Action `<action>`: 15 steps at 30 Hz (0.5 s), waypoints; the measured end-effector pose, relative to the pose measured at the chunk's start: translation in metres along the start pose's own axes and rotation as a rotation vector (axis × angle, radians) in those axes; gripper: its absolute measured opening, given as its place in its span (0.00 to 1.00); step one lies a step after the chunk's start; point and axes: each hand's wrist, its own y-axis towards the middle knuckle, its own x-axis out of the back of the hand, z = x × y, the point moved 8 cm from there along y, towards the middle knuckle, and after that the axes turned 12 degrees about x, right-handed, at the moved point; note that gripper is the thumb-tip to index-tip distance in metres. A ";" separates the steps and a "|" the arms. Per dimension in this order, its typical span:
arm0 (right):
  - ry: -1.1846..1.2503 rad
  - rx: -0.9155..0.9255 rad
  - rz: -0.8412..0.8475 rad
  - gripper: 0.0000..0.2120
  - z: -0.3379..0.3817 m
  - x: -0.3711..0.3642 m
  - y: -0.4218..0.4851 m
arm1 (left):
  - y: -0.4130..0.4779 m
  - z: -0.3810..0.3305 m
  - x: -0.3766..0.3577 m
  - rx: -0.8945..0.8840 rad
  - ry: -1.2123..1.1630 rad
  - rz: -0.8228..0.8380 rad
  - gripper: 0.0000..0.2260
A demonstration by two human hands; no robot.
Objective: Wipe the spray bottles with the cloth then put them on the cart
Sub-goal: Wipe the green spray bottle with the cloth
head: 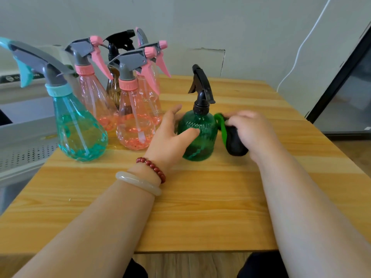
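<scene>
A green spray bottle point(200, 135) with a black trigger head stands upright on the wooden table point(200, 197). My left hand point(170, 135) is open at the bottle's left side, with fingers spread and the thumb across its front. My right hand point(253, 131) grips a dark cloth with a green edge point(232, 141), which lies on the table just right of the bottle. To the left stand a teal spray bottle point(78, 125), three pink spray bottles point(134, 117) and a brown one with a black head point(113, 85).
A grey perforated metal cart shelf point(26, 145) sits left of the table, level with its edge. A white cable point(301, 49) hangs on the wall behind. A dark-framed panel point(345, 93) stands at the right.
</scene>
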 end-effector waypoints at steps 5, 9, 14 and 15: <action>0.298 0.413 -0.141 0.17 0.052 0.010 -0.005 | 0.000 -0.002 -0.010 -0.069 0.180 -0.109 0.35; 0.171 0.481 -0.064 0.14 0.054 -0.012 -0.009 | -0.002 -0.007 -0.009 -0.109 0.290 -0.138 0.35; -0.030 0.314 -0.020 0.13 0.034 -0.015 -0.004 | -0.004 -0.005 -0.006 -0.095 0.241 -0.054 0.37; -0.019 0.338 -0.063 0.13 0.039 -0.011 -0.005 | -0.005 -0.005 -0.008 -0.087 0.214 -0.035 0.37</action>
